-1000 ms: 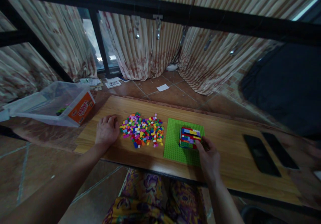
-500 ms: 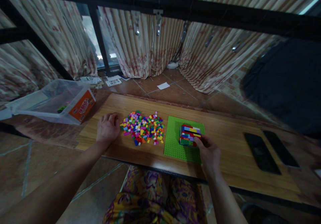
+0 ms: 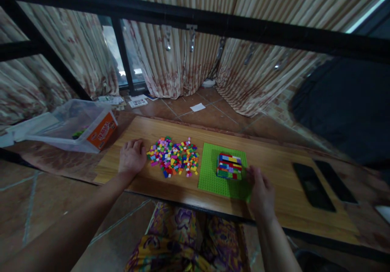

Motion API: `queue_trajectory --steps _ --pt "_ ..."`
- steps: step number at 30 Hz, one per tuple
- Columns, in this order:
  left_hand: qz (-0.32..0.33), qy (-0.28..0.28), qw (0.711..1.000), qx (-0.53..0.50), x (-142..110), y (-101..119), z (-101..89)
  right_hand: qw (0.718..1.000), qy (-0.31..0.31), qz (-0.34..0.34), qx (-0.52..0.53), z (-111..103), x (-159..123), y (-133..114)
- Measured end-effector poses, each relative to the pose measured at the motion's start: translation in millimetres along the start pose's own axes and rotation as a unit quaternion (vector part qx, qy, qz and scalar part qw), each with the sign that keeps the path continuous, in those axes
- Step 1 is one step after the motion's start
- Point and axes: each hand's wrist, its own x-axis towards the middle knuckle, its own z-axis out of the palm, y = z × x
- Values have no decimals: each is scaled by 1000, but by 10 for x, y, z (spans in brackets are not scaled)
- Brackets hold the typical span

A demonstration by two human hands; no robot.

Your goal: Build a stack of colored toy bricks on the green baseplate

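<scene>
My left hand (image 3: pixel 133 156) rests on the wooden table, just left of a pile of small colourful building bricks (image 3: pixel 173 156). Its fingers are curled in and nothing shows in them. On a green studded baseplate (image 3: pixel 209 174) stands a block built of multicoloured bricks (image 3: pixel 229 166), with rows of red, yellow, white and blue on top. My right hand (image 3: pixel 261 188) is just to the right of this block, over the baseplate's right edge and apart from the block. Its fingers are loosely bent and a little apart, with no brick visible between them.
A clear plastic box (image 3: pixel 73 128) with an orange label stands left of the table (image 3: pixel 280 182). Two dark phone-like slabs, one nearer (image 3: pixel 313 186) and one farther (image 3: pixel 335 180), lie at the right. A dark metal bar (image 3: pixel 195 16) crosses above, before striped curtains (image 3: pixel 170 69).
My right hand has let go of the brick block and moved a little to the right. The block stays on the baseplate. The left hand has not visibly moved.
</scene>
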Motion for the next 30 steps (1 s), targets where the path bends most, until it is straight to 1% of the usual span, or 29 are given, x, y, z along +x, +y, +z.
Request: queue_trajectory --steps 2,3,5,6,7,8,10,12,14,16,18,21,23,25,27,28,30 --pt "-5 1 1000 -3 -2 7 2 999 45 -7 4 -49 -48 -43" --pt "-6 1 1000 -6 -3 10 2 998 56 -14 -6 -61 -87 -74" --pt "-9 -1 1000 -11 -5 18 0 997 66 -32 -37 -46 -200 -147" --pt "-9 -4 1000 -14 -6 22 -4 996 61 -41 -53 -17 -272 -183" --pt "-10 -6 1000 -16 -8 26 -8 995 47 -48 -68 24 -352 -212" --pt "-10 -9 1000 -18 -10 31 -14 995 19 -55 -81 77 -436 -231" --pt "-9 -11 1000 -22 -15 40 -27 989 -65 -76 -113 206 -600 -236" --pt "-8 -11 1000 -24 -21 49 -39 969 -155 -109 -156 351 -733 -203" --pt "-9 -13 1000 -26 -26 57 -46 942 -211 -156 -207 496 -815 -156" --pt "-14 -16 999 -25 -29 63 -49 917 -223 -210 -255 631 -844 -115" --pt "-18 -18 999 -22 -31 66 -49 893 -214 -256 -301 749 -834 -85" --pt "-17 -14 999 -24 -33 63 -45 864 -196 -301 -352 879 -795 -46" --pt "-16 -10 999 -26 -35 60 -43 854 -187 -322 -365 934 -780 -21" --pt "-17 -8 999 -26 -35 57 -41 852 -181 -330 -364 963 -783 -8" --pt "-15 -9 999 -27 -32 52 -37 860 -186 -319 -351 959 -801 -17" --pt "-13 -8 999 -28 -30 49 -34 870 -192 -304 -337 941 -812 -32" --pt "-9 -6 1000 -29 -25 38 -25 898 -202 -259 -293 864 -830 -80"
